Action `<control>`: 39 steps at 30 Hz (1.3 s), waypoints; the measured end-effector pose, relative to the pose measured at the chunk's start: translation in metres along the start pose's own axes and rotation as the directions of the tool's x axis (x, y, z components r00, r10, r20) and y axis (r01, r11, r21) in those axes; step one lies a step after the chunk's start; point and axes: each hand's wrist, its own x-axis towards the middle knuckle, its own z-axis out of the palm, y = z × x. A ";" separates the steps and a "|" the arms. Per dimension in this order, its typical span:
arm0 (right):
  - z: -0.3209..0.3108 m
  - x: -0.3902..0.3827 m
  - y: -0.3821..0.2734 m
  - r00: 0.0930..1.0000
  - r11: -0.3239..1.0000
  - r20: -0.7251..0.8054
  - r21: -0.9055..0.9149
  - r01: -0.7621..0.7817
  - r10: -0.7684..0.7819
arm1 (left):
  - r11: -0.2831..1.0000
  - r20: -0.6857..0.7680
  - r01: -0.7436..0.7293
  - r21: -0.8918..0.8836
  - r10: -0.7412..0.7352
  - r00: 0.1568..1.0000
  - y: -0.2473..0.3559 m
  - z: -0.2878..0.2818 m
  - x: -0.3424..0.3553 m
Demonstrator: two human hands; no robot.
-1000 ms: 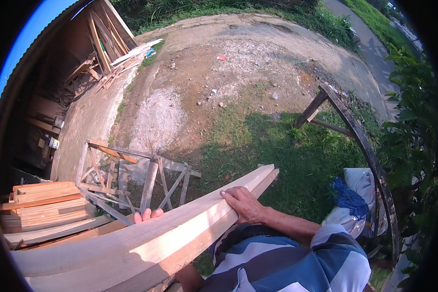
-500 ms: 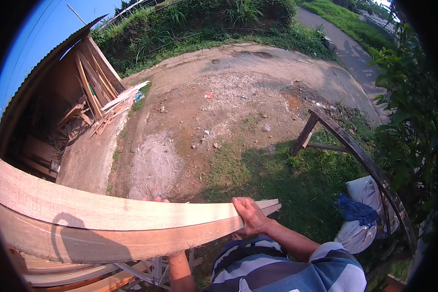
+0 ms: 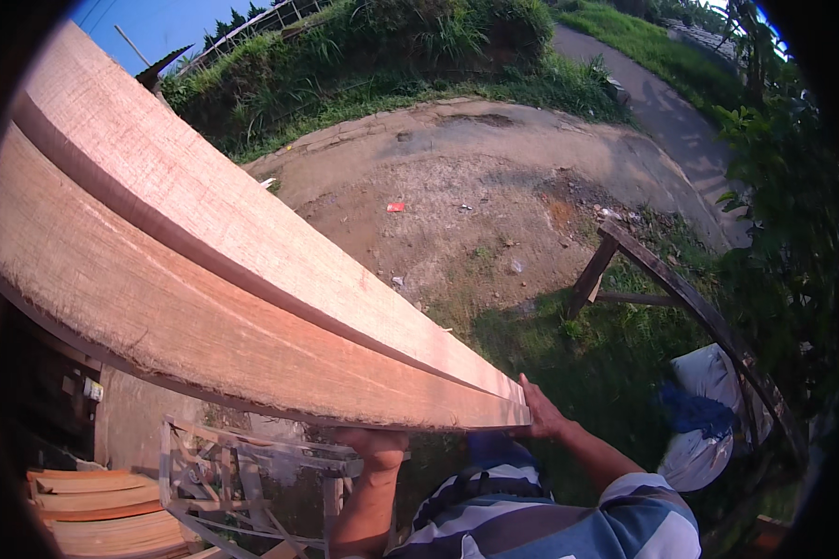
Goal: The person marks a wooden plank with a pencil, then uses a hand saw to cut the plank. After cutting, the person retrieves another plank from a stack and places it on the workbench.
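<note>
The right hand is wrapped over the near end of the plank, fingers curled across its end edge and top corner, a closed grip that steers the end and keeps it from sliding back toward the body. The left hand sits under the lower edge of the same plank, palm up with the forearm nearly vertical beneath it; it seems to carry the weight from below, though the board hides the fingers, so how tightly that grip closes cannot be told. One hand on top and one underneath suits a long load: the lower one bears, the upper one guides.

The plank is raised in front of the person at about chest height. It runs from the hands up and away to the left, out of the picture, its rough-sawn face toward the camera. A groove or seam runs along its length, so it may be two boards held together.

Below the left forearm stands a light metal frame, and beside it at lower left lies a stack of boards. Ahead is bare dirt ground with grass; a wooden trestle stands to the right, near a white sack.
</note>
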 end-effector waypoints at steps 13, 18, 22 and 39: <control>-0.044 0.165 0.033 0.981 0.998 0.192 0.056 0.007 -0.018 | 0.956 0.011 0.157 -0.246 -0.160 0.987 -0.069 0.067 0.189; -0.047 0.216 0.040 0.951 0.994 0.288 -0.016 -0.110 0.110 | 0.956 -0.012 0.199 -0.218 -0.206 0.978 -0.116 0.055 0.245; -0.057 0.246 0.033 0.895 0.974 0.385 -0.088 -0.208 0.226 | 0.924 0.016 0.305 -0.228 -0.310 0.951 -0.152 0.024 0.278; -0.013 0.479 -0.019 0.572 0.829 0.698 -0.056 -0.556 0.431 | 0.733 -0.214 0.570 -0.370 -0.665 0.716 -0.334 -0.145 0.424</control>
